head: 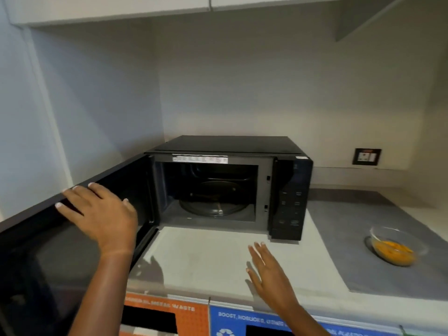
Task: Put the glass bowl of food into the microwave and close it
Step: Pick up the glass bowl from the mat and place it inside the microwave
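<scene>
While left hand (101, 214) rests flat on door (72, 238) top edge, right hand (269, 272) released, bowl (395, 246) well right.

The light is soft and a bit dim. It seems to come from above, and the wall looks brighter on the right. It is very dark inside the microwave (213, 190). A soft gray shadow lies on the counter (206, 258) beside its open door (72, 238). Straight lines bend near the edges. The glass bowl (395, 246), right of the microwave, looks blurry.
</scene>
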Action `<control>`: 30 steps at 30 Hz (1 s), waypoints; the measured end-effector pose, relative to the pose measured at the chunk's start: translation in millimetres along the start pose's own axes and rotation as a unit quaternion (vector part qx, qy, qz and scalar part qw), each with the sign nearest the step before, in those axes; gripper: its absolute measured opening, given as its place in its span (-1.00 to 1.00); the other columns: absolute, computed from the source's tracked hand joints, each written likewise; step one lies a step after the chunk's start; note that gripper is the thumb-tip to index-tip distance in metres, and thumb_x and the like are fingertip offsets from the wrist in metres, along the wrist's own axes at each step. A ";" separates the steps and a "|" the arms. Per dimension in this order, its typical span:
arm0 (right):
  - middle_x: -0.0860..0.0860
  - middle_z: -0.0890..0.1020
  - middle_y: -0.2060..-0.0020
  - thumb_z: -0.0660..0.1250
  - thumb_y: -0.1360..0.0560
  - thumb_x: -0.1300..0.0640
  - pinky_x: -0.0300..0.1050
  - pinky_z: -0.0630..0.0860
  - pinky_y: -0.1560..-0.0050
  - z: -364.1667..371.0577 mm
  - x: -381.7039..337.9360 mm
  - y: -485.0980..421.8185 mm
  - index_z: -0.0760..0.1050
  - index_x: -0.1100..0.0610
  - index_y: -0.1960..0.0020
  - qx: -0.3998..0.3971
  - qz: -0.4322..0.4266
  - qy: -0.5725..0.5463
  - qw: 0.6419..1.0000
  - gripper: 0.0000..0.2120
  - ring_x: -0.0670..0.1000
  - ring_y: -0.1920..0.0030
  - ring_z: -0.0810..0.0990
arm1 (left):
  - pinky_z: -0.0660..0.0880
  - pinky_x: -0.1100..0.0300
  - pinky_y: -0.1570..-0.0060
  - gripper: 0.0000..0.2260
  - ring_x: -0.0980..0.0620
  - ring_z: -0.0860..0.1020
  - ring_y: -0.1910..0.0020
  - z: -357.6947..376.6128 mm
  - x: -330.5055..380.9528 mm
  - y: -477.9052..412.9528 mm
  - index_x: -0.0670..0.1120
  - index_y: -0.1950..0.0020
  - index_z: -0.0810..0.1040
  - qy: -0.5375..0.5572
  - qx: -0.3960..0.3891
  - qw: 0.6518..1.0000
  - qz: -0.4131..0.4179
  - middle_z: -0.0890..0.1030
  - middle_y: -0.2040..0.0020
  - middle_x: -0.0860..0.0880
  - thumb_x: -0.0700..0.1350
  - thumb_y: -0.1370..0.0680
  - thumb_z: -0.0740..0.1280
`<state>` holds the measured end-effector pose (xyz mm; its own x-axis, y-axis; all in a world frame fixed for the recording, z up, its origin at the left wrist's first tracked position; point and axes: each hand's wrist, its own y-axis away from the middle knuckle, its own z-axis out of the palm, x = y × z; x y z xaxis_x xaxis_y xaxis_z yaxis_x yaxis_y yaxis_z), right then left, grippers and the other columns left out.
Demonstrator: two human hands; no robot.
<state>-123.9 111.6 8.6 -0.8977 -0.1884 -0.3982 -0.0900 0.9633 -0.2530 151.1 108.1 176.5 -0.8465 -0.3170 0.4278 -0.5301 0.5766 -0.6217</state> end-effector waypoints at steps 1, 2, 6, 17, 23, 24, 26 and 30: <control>0.02 -0.01 -0.54 -0.34 -0.39 -0.30 -0.15 -0.01 -0.52 -6.1 11.3 0.1 -0.02 0.05 -0.50 0.011 0.015 0.019 1.000 -0.22 -0.02 -0.54 -0.06 | -0.03 -0.35 -0.39 -0.38 -0.43 0.09 -0.44 9.2 14.2 4.7 -0.45 -0.37 0.23 0.023 -0.004 1.000 0.017 0.25 -0.36 -0.53 -0.21 -0.43 0.40; 0.02 0.01 -0.54 -0.38 -0.36 -0.30 -0.13 -0.01 -0.52 -12.2 21.6 -0.1 -0.01 0.04 -0.50 0.025 0.031 0.034 0.999 -0.19 -0.01 -0.54 -0.05 | -0.03 -0.34 -0.39 -0.36 -0.41 0.08 -0.45 17.9 29.9 11.1 -0.43 -0.39 0.21 0.040 -0.013 0.998 0.040 0.24 -0.38 -0.51 -0.19 -0.43 0.39; 0.02 0.00 -0.54 -0.10 -0.60 -0.10 -0.10 -0.03 -0.53 -34.6 64.8 -4.3 -0.04 0.03 -0.50 0.053 0.085 0.085 0.991 -0.49 0.00 -0.54 -0.08 | -0.03 -0.25 -0.44 -0.34 -0.29 0.02 -0.50 57.9 96.8 51.8 -0.32 -0.47 0.13 0.056 -0.077 0.984 0.151 0.17 -0.48 -0.38 -0.06 -0.50 0.30; 0.18 0.17 -0.50 0.12 -0.58 0.07 0.02 0.12 -0.49 -99.4 191.3 19.4 0.13 0.17 -0.47 0.153 0.262 0.109 0.947 -0.51 0.14 -0.51 0.11 | -0.08 0.06 -0.42 -0.51 -0.15 0.42 -0.35 121.6 226.8 209.7 -0.26 -0.28 0.50 0.219 -0.141 0.841 0.475 0.53 -0.30 -0.23 -0.05 -0.45 0.11; 0.30 0.24 -0.43 0.18 -0.54 0.26 0.15 0.26 -0.41 -126.3 244.8 30.2 0.17 0.31 -0.42 0.318 0.361 -0.058 0.875 -0.52 0.27 -0.44 0.21 | 0.00 0.10 -0.50 -0.48 -0.03 0.09 -0.53 148.2 303.7 298.8 -0.14 -0.51 0.12 0.381 -0.374 0.744 0.402 0.15 -0.54 -0.09 -0.03 -0.59 0.14; 0.30 0.22 -0.44 0.17 -0.55 0.25 0.15 0.24 -0.43 -129.9 251.2 30.4 0.13 0.31 -0.44 0.333 0.372 -0.085 0.862 -0.51 0.26 -0.45 0.20 | 0.00 0.14 -0.51 -0.47 -0.01 0.03 -0.54 153.3 316.0 309.1 -0.13 -0.53 0.04 0.395 -0.440 0.727 0.348 0.08 -0.56 -0.07 -0.01 -0.61 0.11; 0.31 0.20 -0.44 0.17 -0.57 0.22 0.16 0.21 -0.45 -135.2 265.3 31.6 0.08 0.33 -0.45 0.353 0.386 -0.137 0.841 -0.48 0.27 -0.45 0.19 | 0.05 0.11 -0.50 -0.47 -0.03 0.06 -0.54 161.8 339.9 325.0 -0.14 -0.53 0.02 0.421 -0.545 0.686 0.235 0.07 -0.56 -0.10 0.00 -0.62 0.09; 0.34 0.26 -0.42 0.16 -0.58 0.17 0.12 0.20 -0.47 -144.4 289.9 32.1 0.10 0.39 -0.43 0.386 0.421 -0.264 0.777 -0.48 0.26 -0.43 0.25 | 0.16 0.05 -0.45 -0.54 -0.12 0.22 -0.48 176.5 375.6 342.8 -0.21 -0.49 0.15 0.432 -0.656 0.615 0.074 0.21 -0.51 -0.19 -0.02 -0.64 0.03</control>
<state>-449.2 115.5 12.3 -0.1767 0.1981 -0.9641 0.9023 0.4241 -0.0782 -357.3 53.7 8.2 -0.2385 0.0028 0.9711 0.5245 0.8420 0.1263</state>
